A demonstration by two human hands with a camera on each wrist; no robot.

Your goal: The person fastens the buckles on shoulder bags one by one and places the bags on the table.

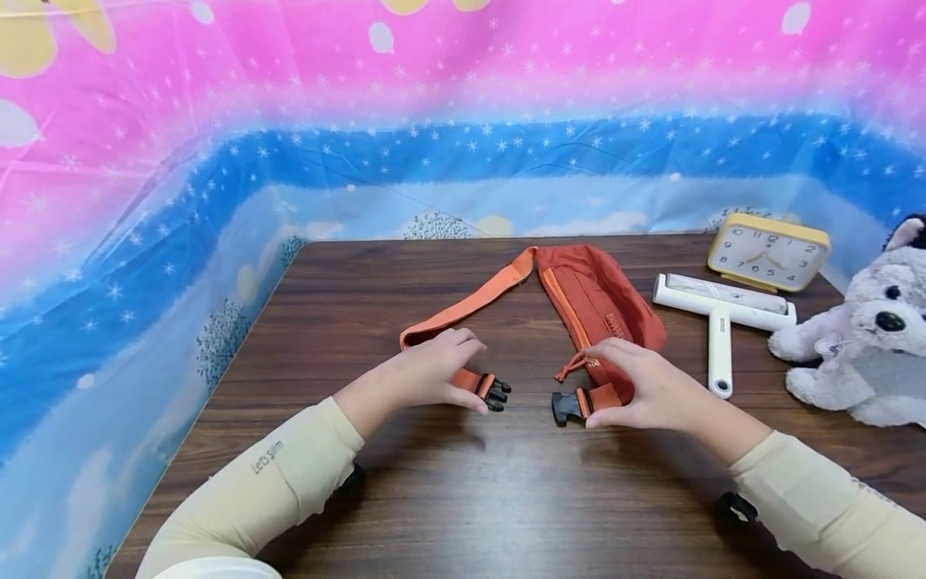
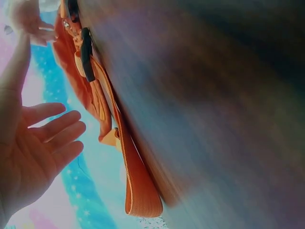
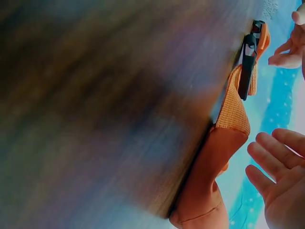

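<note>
An orange-red waist bag [image 1: 593, 289] lies on the dark wooden table [image 1: 463, 498], its orange strap [image 1: 470, 310] looping out to the left. The black buckle is apart: its pronged half [image 1: 496, 392] lies left of its socket half [image 1: 564, 408], with a gap of tabletop between. Over the strap behind the pronged half hovers my left hand [image 1: 423, 374], its fingers relaxed and holding nothing. My right hand [image 1: 654, 390] is above the bag's lower end, beside the socket half. Both wrist views show the left palm [image 2: 35, 152] and right palm [image 3: 290, 191] bare, off the straps.
Right of the bag lies a white lint roller [image 1: 719, 318]. A yellow-framed clock [image 1: 769, 252] stands behind it, and a grey-white plush dog [image 1: 868, 338] sits at the right edge. Patterned pink and blue cloth [image 1: 463, 153] hangs around the table's back and left sides.
</note>
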